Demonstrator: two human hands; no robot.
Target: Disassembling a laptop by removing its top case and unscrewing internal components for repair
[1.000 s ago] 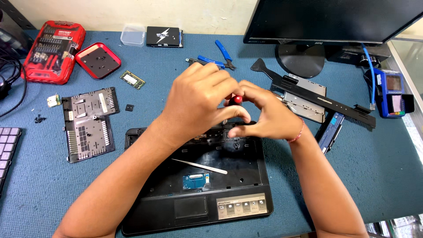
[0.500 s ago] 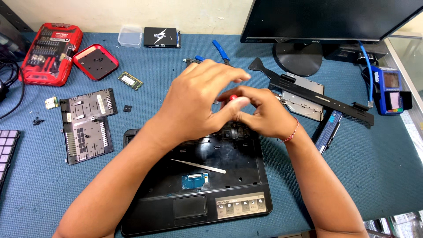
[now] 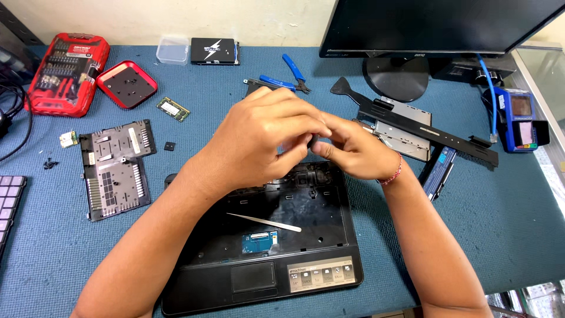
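Both hands meet above the rear edge of the stripped black laptop base (image 3: 294, 235), which lies on the blue counter (image 3: 500, 224). The left hand (image 3: 265, 138) is curled, fingers pinched toward the right hand (image 3: 353, 150), whose fingertips close on a small dark part (image 3: 311, 141); it is largely hidden, possibly a tool tip. Metal tweezers (image 3: 265, 222) rest inside the base. A grey cover panel (image 3: 115, 168) lies to the left, and blue-handled pliers (image 3: 288, 76) lie beyond the hands.
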